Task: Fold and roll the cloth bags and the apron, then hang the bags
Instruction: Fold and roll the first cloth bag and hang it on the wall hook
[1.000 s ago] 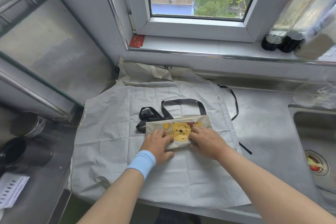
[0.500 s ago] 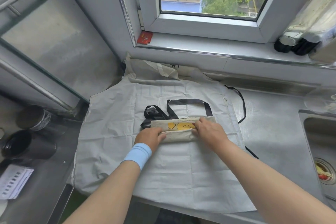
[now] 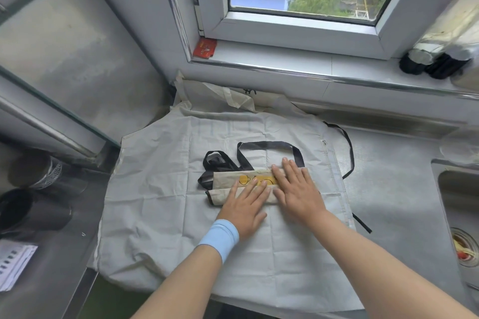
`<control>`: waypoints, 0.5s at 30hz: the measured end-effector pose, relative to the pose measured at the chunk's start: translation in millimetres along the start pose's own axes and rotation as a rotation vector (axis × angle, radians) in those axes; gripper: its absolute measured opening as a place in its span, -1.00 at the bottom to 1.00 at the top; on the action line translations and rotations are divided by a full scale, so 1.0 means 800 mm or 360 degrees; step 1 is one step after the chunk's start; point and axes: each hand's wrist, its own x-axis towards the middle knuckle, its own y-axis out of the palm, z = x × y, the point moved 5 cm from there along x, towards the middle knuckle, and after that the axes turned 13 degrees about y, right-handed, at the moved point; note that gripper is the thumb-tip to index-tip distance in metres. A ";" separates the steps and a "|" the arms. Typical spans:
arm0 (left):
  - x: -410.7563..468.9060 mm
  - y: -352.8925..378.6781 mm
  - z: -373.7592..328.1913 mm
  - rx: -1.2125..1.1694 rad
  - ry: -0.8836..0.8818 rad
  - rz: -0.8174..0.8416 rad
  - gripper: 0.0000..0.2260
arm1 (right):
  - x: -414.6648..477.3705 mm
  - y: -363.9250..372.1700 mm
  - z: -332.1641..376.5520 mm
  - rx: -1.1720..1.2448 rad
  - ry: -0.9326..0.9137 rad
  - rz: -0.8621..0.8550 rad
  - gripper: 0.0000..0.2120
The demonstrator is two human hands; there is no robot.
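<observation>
- The cloth bag (image 3: 226,181), soft beige canvas with a yellow print, lies folded into a narrow band on the apron (image 3: 166,202), its black handles (image 3: 267,143) looped toward the window (image 3: 298,23).
- My left hand (image 3: 246,208) and right hand (image 3: 298,190) press flat on it, fingers straight and slightly spread (blue wristband (image 3: 219,237) on the left).
- The apron, pale and creased, covers the steel counter (image 3: 388,189). Behind it lies crumpled pale cloth (image 3: 233,96), perhaps a second bag.
- A sink (image 3: 448,189) sits at the right.

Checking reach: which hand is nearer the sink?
Right. The right hand lies flat on the bag, on the sink side; the left hand presses beside it, farther off.
</observation>
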 end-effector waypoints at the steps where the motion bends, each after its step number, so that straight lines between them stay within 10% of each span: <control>1: 0.000 0.003 0.007 -0.0018 0.0023 0.0058 -0.44 | 0.001 0.002 -0.008 -0.0009 -0.0003 0.0009 -0.42; 10: -0.026 -0.015 0.056 -0.0011 -0.0133 0.0032 -0.47 | -0.001 -0.028 -0.020 -0.0084 -0.0050 -0.0128 -0.41; 15: -0.021 -0.025 0.054 -0.0046 -0.0207 0.0004 -0.40 | -0.015 -0.049 0.017 -0.0047 -0.0441 -0.0211 -0.74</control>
